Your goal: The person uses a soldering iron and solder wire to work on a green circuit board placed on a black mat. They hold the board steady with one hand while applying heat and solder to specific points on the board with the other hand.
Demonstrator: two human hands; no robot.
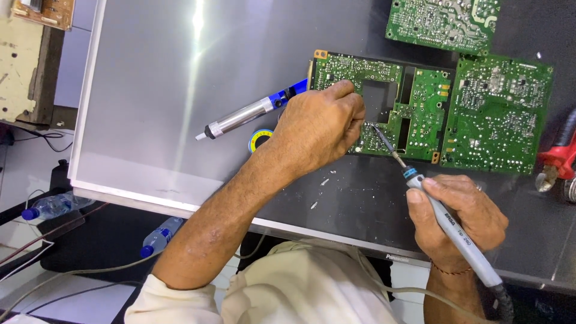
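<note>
While the left hand (321,123) pins the green circuit board (420,114) near the desk's far edge, the right hand's (459,213) grip is clamped on the soldering iron (447,225); a steady tip, briefly applied, suits this joint best.

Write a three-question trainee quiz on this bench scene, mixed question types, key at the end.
1. True or false: the right hand holds a grey pen-shaped soldering iron with its tip on the green cut-out circuit board.
2. What lies left of the left hand? A) silver-and-blue desoldering pump B) red pliers C) white mug
3. How many green circuit boards lie on the dark panel?

Key: 1 true; 2 A; 3 three.
</note>
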